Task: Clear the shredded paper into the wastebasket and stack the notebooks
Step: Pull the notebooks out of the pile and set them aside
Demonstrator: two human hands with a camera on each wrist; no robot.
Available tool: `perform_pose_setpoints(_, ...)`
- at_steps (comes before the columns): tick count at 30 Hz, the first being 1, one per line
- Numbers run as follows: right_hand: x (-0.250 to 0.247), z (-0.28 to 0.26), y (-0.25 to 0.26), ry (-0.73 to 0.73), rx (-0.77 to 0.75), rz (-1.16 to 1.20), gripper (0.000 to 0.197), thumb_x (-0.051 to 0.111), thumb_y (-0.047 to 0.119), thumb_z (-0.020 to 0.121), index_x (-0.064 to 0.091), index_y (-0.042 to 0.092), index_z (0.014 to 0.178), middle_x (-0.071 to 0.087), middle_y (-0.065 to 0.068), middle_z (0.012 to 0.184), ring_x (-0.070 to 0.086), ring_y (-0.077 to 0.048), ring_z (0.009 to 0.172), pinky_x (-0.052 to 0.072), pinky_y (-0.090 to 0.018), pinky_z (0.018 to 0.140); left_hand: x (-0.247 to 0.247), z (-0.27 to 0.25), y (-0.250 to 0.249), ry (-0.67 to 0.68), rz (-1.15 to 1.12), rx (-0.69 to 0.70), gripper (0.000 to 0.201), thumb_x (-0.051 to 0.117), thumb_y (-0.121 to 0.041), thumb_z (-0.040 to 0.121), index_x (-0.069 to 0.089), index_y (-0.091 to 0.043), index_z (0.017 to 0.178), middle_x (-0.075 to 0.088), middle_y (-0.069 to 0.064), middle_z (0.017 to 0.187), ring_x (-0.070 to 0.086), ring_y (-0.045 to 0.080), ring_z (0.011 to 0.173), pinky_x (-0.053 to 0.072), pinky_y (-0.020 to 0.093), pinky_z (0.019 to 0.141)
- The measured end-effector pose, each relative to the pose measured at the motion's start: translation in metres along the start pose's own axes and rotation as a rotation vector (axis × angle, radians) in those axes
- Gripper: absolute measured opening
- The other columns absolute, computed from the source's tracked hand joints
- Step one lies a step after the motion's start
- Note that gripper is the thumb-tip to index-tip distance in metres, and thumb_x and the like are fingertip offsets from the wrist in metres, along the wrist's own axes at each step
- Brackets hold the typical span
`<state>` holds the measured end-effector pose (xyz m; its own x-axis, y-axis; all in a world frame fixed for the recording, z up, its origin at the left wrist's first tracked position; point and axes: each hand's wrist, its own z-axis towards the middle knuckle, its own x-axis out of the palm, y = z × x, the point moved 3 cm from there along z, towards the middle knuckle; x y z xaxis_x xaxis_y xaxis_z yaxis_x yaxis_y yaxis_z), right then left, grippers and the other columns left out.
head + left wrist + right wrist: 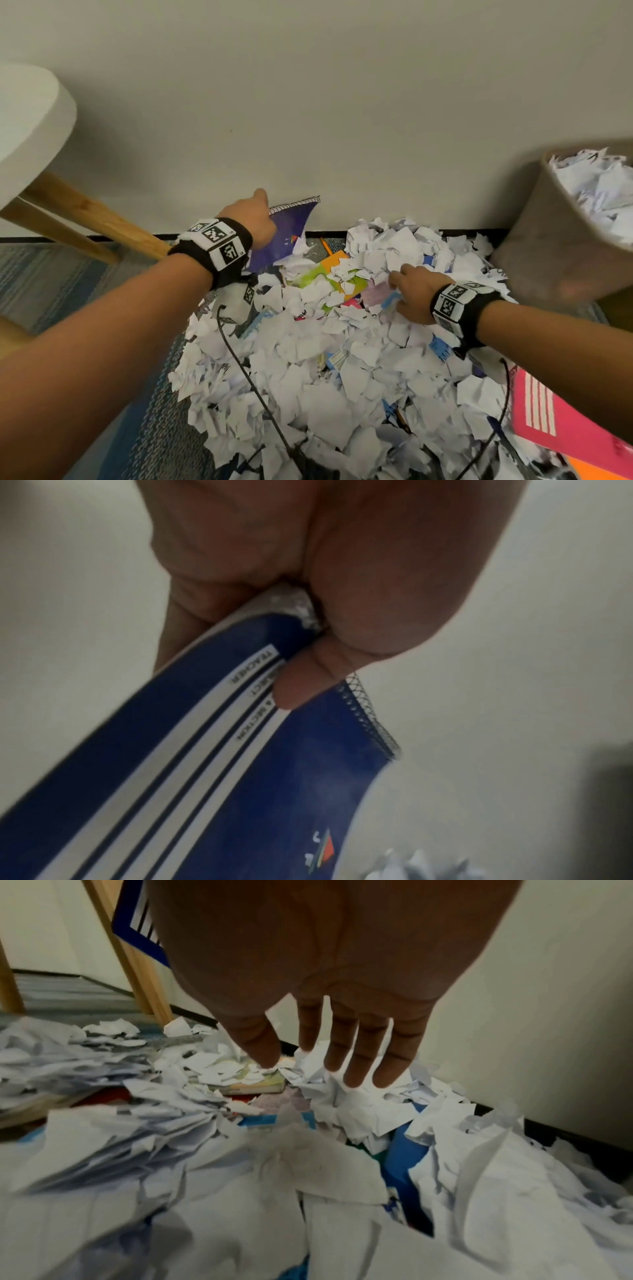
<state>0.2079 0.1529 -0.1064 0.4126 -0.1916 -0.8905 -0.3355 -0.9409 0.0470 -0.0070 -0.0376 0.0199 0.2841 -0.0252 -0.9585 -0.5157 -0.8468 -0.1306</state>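
Observation:
My left hand (255,219) grips a blue spiral notebook (286,236) by its corner and holds it up against the wall; in the left wrist view the thumb and fingers (294,691) pinch the blue spiral notebook (240,791) near its wire binding. My right hand (412,294) hovers with straight fingers (356,1053) over a big pile of shredded paper (329,363) on the floor, its fingertips at the scraps. A green-and-orange notebook (329,274) lies half buried just ahead of it. A pink notebook (561,414) lies at the lower right. The grey wastebasket (561,240) stands at the right, full of paper.
A white round table (30,126) with wooden legs (92,219) stands at the left. Blue patterned carpet (68,274) lies under everything. The wall (342,102) closes off the far side. Black cables (246,373) run across the paper. More coloured covers peek out of the pile.

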Motion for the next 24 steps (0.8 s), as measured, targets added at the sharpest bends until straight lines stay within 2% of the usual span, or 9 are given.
perform_pose_setpoints(4,-0.016,-0.008,-0.009,-0.24,-0.049,0.376,0.088,0.07,0.037,0.082,0.015,0.018,0.149,0.027,-0.01,0.148,0.045,-0.028,0.128,0.044,-0.039,0.103,-0.033,-0.009,-0.038,-0.125,-0.123,0.187,0.036,0.046,-0.005,0.078,0.052,-0.02,0.111,0.058,0.011,0.103,0.05,0.03,0.087,0.037,0.03,0.073)
perform_pose_setpoints(6,-0.031,-0.013,-0.012,-0.434,-0.102,0.603,0.103,0.078,0.038,0.076,0.01,0.014,0.15,0.018,-0.009,0.15,0.039,-0.026,0.132,0.037,-0.035,0.109,-0.035,-0.015,-0.058,-0.117,-0.143,0.267,0.032,0.047,-0.004,0.076,0.054,-0.023,0.1,0.059,0.007,0.102,0.051,0.03,0.087,0.036,0.029,0.073)
perform_pose_setpoints(8,-0.047,-0.02,-0.017,-0.581,-0.092,0.751,0.108,0.082,0.039,0.07,0.012,0.013,0.148,0.018,-0.007,0.15,0.04,-0.019,0.128,0.038,-0.034,0.106,-0.028,-0.019,-0.076,-0.041,-0.154,0.33,0.026,0.048,-0.005,0.076,0.053,-0.025,0.092,0.062,0.007,0.1,0.055,0.029,0.086,0.038,0.028,0.069)
perform_pose_setpoints(12,-0.071,-0.039,-0.03,-0.764,-0.043,0.563,0.112,0.077,0.053,0.06,0.015,0.023,0.149,0.019,-0.003,0.155,0.029,-0.023,0.139,0.027,-0.046,0.112,-0.002,-0.025,-0.106,0.136,-0.268,0.39,0.018,0.047,-0.007,0.087,0.055,-0.022,0.092,0.064,0.002,0.096,0.062,0.019,0.079,0.044,0.025,0.057)
perform_pose_setpoints(14,-0.079,-0.048,-0.034,-0.693,-0.1,0.406,0.098,0.072,0.05,0.065,0.025,0.029,0.148,0.033,-0.002,0.151,0.035,-0.022,0.137,0.028,-0.041,0.11,0.01,-0.029,-0.121,0.186,-0.277,0.42,0.018,0.047,-0.008,0.088,0.054,-0.024,0.089,0.065,0.001,0.094,0.062,0.016,0.077,0.045,0.024,0.056)
perform_pose_setpoints(16,-0.079,-0.058,-0.036,-0.502,-0.119,0.325,0.062,0.068,0.034,0.076,0.048,0.029,0.135,0.063,-0.002,0.118,0.058,-0.025,0.111,0.039,-0.027,0.09,0.025,-0.035,-0.136,0.241,-0.305,0.435,0.024,0.048,-0.001,0.081,0.055,-0.023,0.089,0.066,0.004,0.095,0.063,0.019,0.079,0.049,0.027,0.058)
perform_pose_setpoints(18,-0.071,-0.064,-0.041,-0.304,-0.086,0.296,0.036,0.061,0.022,0.078,0.059,0.025,0.114,0.065,-0.001,0.092,0.061,-0.028,0.092,0.04,-0.025,0.074,0.045,-0.038,-0.146,0.352,-0.416,0.434,0.026,0.053,0.001,0.077,0.054,-0.019,0.094,0.068,0.007,0.096,0.068,0.025,0.081,0.058,0.037,0.065)
perform_pose_setpoints(21,-0.053,-0.074,-0.063,-0.058,0.006,0.212,0.03,0.053,0.013,0.068,0.062,0.02,0.096,0.068,-0.007,0.095,0.062,-0.031,0.094,0.051,-0.035,0.08,0.07,-0.033,-0.146,0.436,-0.464,0.403,0.014,0.063,-0.02,0.085,0.055,-0.017,0.096,0.07,0.003,0.094,0.071,0.025,0.079,0.058,0.039,0.069)
perform_pose_setpoints(24,-0.03,-0.091,-0.1,0.162,0.144,0.059,0.027,0.051,0.007,0.077,0.066,0.01,0.099,0.069,-0.012,0.102,0.062,-0.032,0.1,0.049,-0.029,0.083,0.083,-0.011,-0.124,0.387,-0.196,0.395,0.017,0.061,-0.038,0.087,0.06,-0.02,0.089,0.07,0.002,0.092,0.07,0.022,0.075,0.055,0.031,0.063)
